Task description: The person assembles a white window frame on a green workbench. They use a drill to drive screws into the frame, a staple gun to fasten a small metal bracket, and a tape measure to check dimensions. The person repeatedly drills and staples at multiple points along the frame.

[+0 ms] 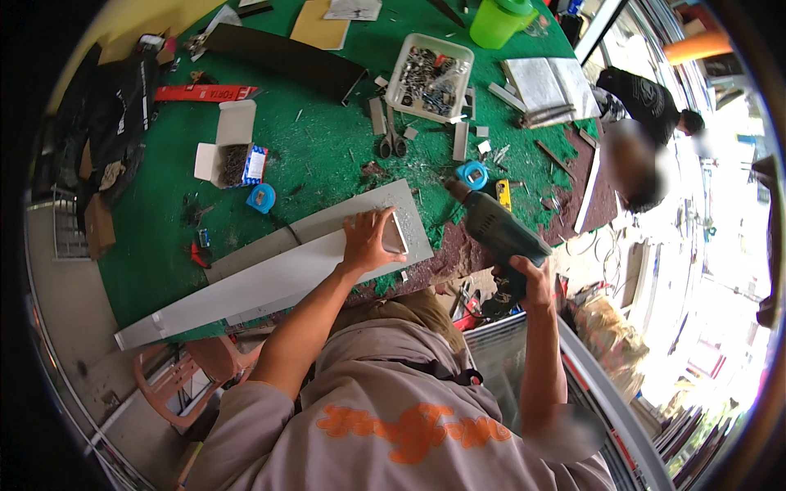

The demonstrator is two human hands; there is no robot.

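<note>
A long white hollow profile lies slantwise along the near edge of the green-covered table, its open end to the right. My left hand grips it close to that end, fingers over the top and thumb on the near side. Beneath and behind it is a flat grey panel. In my right hand is a dark teal power drill, held by the handle right of the profile. Its front end points up and left, apart from the profile, near a blue tape measure.
Around the table lie a tray of screws, scissors, an open box of screws, a second blue tape measure, a red level, a dark channel and an open notebook. Another person is at the right.
</note>
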